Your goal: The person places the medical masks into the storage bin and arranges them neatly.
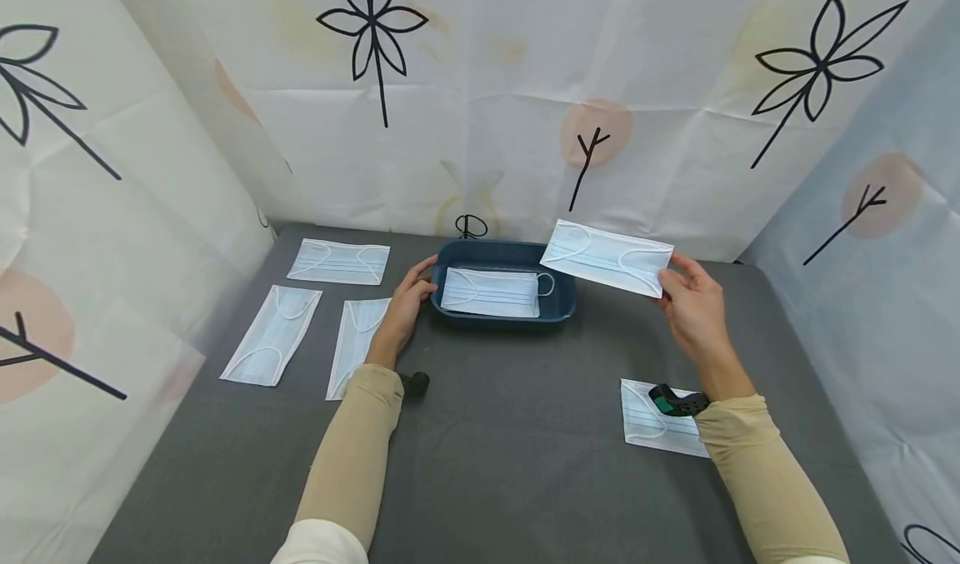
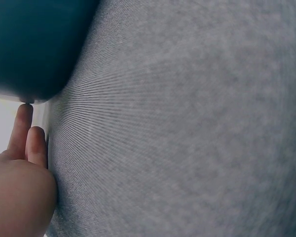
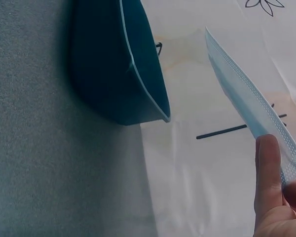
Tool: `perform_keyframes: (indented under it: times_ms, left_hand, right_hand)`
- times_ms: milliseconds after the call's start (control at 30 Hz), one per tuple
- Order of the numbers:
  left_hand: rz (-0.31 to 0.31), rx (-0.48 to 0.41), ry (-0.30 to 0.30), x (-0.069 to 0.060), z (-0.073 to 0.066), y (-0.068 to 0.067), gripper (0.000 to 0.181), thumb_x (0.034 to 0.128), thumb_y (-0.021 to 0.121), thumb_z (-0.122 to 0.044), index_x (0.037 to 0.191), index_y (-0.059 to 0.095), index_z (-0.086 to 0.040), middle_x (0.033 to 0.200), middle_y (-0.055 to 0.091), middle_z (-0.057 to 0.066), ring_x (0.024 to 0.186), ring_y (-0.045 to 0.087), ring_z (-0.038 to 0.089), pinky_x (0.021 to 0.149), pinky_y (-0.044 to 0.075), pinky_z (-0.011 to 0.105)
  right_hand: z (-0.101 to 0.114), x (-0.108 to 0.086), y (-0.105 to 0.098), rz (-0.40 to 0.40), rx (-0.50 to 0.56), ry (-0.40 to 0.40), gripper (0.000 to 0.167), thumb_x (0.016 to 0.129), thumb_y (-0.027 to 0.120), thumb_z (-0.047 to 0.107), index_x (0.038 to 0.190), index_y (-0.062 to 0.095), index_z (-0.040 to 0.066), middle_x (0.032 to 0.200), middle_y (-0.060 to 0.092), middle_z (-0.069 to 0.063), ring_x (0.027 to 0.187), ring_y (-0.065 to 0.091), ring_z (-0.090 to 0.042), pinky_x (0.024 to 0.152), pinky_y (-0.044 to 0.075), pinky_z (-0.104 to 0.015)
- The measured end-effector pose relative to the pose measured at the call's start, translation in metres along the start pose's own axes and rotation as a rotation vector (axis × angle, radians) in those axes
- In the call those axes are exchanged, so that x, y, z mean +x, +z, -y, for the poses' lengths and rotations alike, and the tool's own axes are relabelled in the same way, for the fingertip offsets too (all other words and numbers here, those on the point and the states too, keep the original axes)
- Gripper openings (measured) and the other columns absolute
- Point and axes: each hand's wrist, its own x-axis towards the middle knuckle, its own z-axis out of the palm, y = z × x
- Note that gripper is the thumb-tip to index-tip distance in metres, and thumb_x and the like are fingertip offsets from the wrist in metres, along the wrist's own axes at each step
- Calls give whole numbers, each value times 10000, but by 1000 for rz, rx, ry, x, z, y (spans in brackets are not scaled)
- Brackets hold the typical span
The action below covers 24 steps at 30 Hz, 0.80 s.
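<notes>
In the head view, my right hand (image 1: 696, 306) pinches the right end of a light blue face mask (image 1: 603, 256) between thumb and fingers. This mask hangs in the air, its left end near the right rim of a dark blue bin (image 1: 498, 323). Inside the bin lies another face mask (image 1: 489, 292), one ear loop sticking out to the right. At the bin's left end is my left hand (image 1: 402, 306); in the left wrist view its fingers (image 2: 22, 123) are straight, one touching the bin (image 2: 32, 49). The right wrist view shows the held mask (image 3: 251, 98) edge-on beside the bin.
Left of the bin on the grey table (image 1: 510, 464) lie a far mask (image 1: 339, 262), a slanted mask (image 1: 272, 336) and a mask (image 1: 352, 351) partly behind my left arm. Another mask (image 1: 652, 422) lies partly under my right wrist. Patterned cloth (image 1: 487, 147) surrounds the table.
</notes>
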Motion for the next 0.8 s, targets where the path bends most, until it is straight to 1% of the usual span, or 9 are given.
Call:
perform_keyframes:
  times_ms: [100,233,433,633,733,800]
  left_hand:
    - [-3,13,-2,-2,-2,1,550,1034,463,-65,1573,405,-159,1595,407,189,1483,366,338,1186,300,473]
    - [-5,25,-1,-2,-2,2,548,1038,458,-66,1575,401,-160,1600,400,185,1483,363,335,1191,290,483]
    - [5,23,6,0,0,1,558,1038,451,-57,1583,387,-158,1603,387,205,1498,346,348,1201,281,503]
    - [11,23,2,-1,-1,0,559,1041,443,-65,1587,378,-166,1615,378,184,1507,336,332,1209,277,500]
    - [10,21,-1,-1,-1,0,558,1041,449,-65,1585,383,-170,1613,381,181,1509,334,325,1211,278,500]
    - [11,21,-2,-1,-1,0,555,1043,452,-69,1584,385,-172,1613,380,182,1509,334,324,1211,279,500]
  right_hand:
    - [-1,2,5,23,-5,4,546,1045,502,48,1561,332,-9,1014,684,63,866,686,-18,736,576,-167]
    - [-4,4,13,53,-51,-10,548,1052,495,65,1562,316,-26,996,700,91,864,683,-10,738,572,-168]
    - [-8,8,24,78,-143,-16,528,1061,487,87,1560,340,-4,1045,678,91,887,682,-2,745,572,-162]
    - [-8,10,38,113,-212,-19,527,1065,485,102,1564,345,11,1073,658,85,894,682,-2,762,575,-171]
    - [-9,12,46,130,-236,-23,516,1065,478,98,1558,355,8,1086,653,49,885,682,2,762,576,-172]
    - [-12,15,51,138,-240,-21,507,1064,474,89,1553,366,11,1130,652,-11,892,685,1,765,577,-174]
